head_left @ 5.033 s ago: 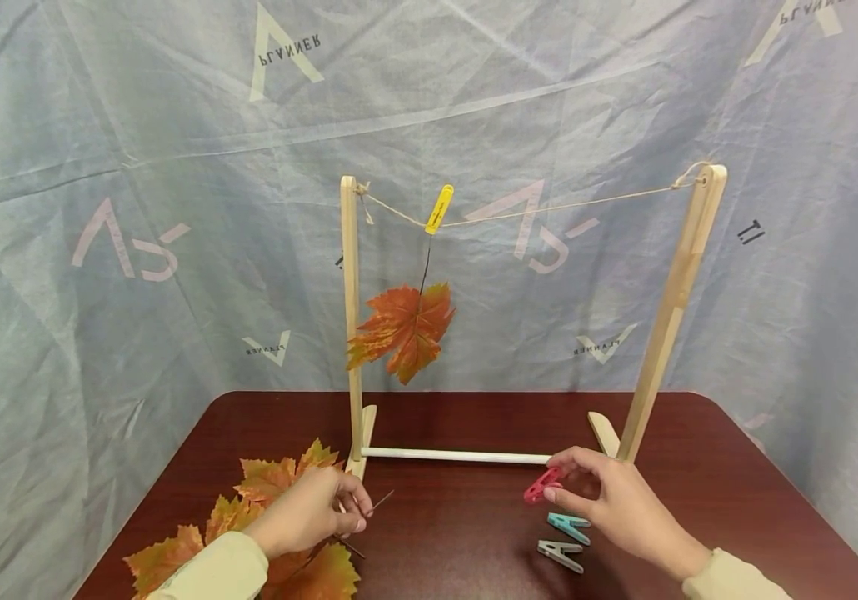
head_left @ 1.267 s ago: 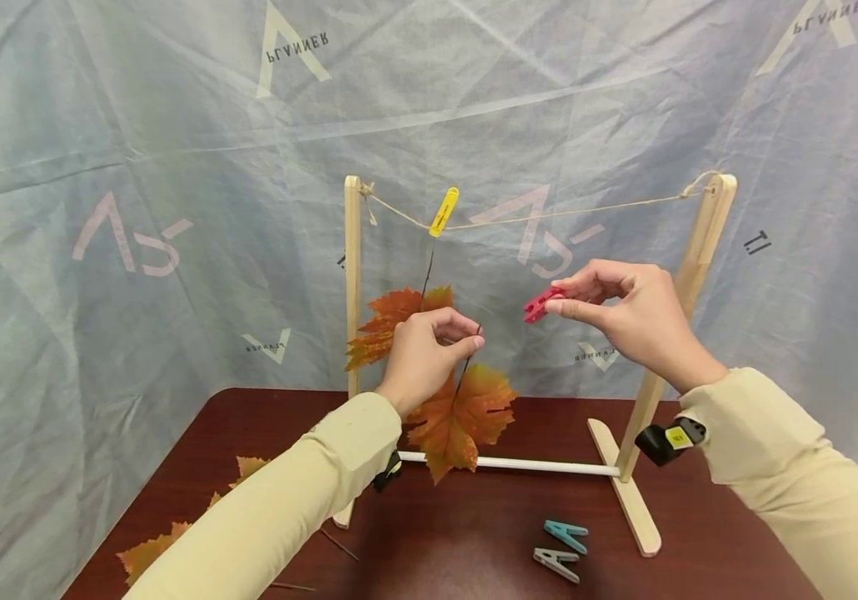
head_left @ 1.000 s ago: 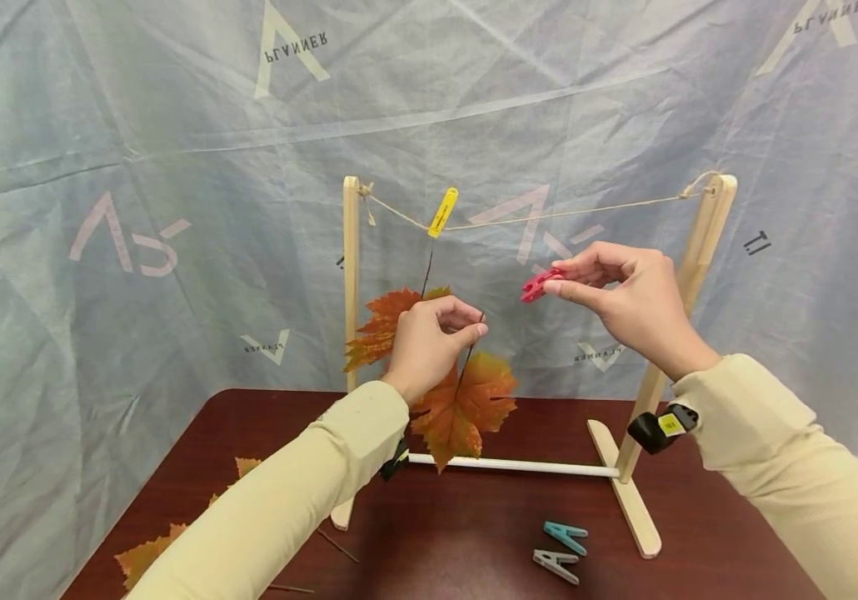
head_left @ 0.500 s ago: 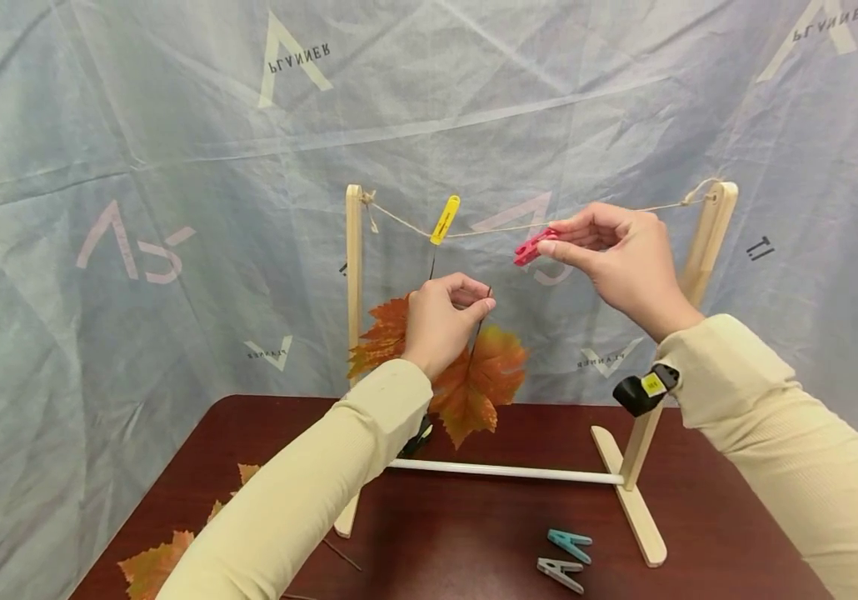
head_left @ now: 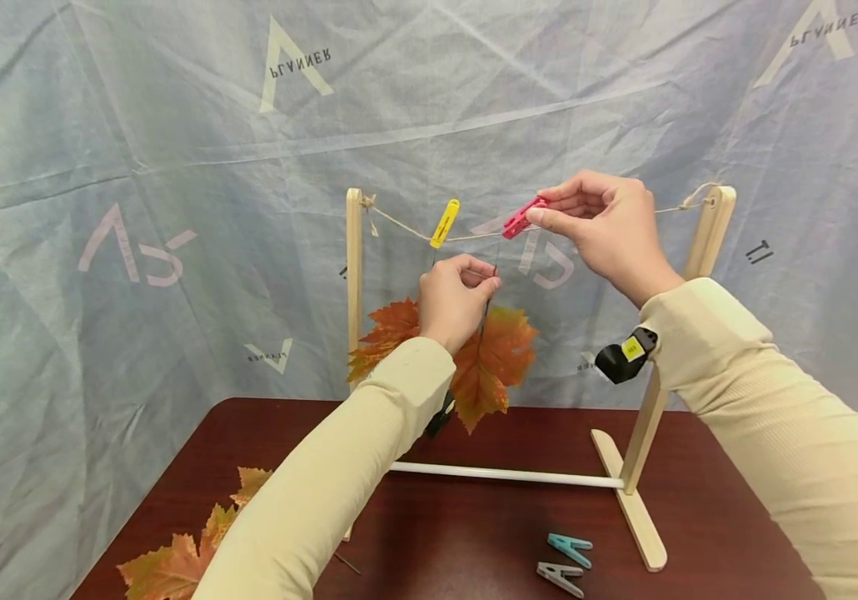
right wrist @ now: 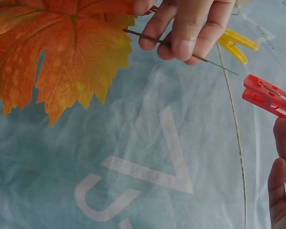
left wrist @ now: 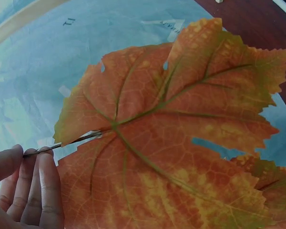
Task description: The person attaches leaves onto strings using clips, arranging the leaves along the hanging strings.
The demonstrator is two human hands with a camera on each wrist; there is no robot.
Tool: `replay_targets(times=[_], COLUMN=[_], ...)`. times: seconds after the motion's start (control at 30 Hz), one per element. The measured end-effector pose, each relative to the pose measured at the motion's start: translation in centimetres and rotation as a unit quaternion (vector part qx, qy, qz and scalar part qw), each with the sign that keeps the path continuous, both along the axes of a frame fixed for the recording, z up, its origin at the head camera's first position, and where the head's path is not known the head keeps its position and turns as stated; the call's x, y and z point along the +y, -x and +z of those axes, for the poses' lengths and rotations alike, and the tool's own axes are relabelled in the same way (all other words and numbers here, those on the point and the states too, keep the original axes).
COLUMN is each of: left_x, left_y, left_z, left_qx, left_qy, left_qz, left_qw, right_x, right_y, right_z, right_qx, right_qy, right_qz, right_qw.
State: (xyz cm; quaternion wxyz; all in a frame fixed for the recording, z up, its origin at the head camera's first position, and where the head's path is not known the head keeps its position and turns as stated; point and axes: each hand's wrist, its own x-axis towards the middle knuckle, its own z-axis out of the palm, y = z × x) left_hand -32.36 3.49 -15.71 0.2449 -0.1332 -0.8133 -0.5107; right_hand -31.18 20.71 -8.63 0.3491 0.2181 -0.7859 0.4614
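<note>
Now your left hand (head_left: 455, 302) is grasping the thin dark stem (right wrist: 145, 36) of an orange-red maple-shaped leaf (head_left: 496, 362), pinched between thumb and fingers not far from its tip; the leaf hangs below that hand, above the surface (head_left: 474, 533) and well apart from it; your right hand (head_left: 620, 233) is grasping a red plastic clothespin (head_left: 521, 218) between thumb and fingertips, its nose tilted down to the left, near the stem's tip.

In the right wrist view the stem's tip crosses in line with the beige twine (head_left: 402, 223), and the red clothespin is just beside it; you cannot tell from these views whether stem or clothespin touches the twine.

To the left a yellow plastic clothespin (head_left: 445, 223) sits tilted on the twine; a second orange-red leaf (head_left: 387, 333) hangs below it, partly hidden behind your left hand; the twine runs between a pale wooden left upright (head_left: 354, 283) and a pale wooden right upright (head_left: 710, 229), joined low down by a white rod (head_left: 504, 474).

On the near right of the dark red-brown surface lie a teal plastic clothespin (head_left: 570, 546) and, just nearer, a grey plastic clothespin (head_left: 553, 571); on the near left lie more orange-green leaves (head_left: 174, 567), partly covered by your left sleeve (head_left: 331, 475).
</note>
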Motion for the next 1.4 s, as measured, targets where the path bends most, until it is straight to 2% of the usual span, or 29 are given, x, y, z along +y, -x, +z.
replay_targets(times=[0.3, 0.7, 1.0, 1.4], left_x=[0.2, 0.2, 0.1, 0.2], left_y=[0.8, 1.1, 1.4, 1.5], left_z=[0.4, 0.4, 0.4, 0.2], left_qx=[-0.004, -0.01, -0.003, -0.004], left_qy=[-0.002, 0.002, 0.005, 0.008], left_qz=[0.021, 0.028, 0.036, 0.031], left_qw=[0.9998, 0.9996, 0.9993, 0.9995], right_x=[-0.1, -0.5, -0.8, -0.7], right_y=[0.7, 1.7, 1.8, 1.7], right_z=[0.6, 0.9, 0.9, 0.8], right_qx=[-0.031, -0.054, -0.064, -0.08], right_qy=[-0.002, -0.031, -0.058, -0.11], right_qz=[0.006, -0.001, -0.012, -0.036], right_qw=[0.9995, 0.9981, 0.9962, 0.9901])
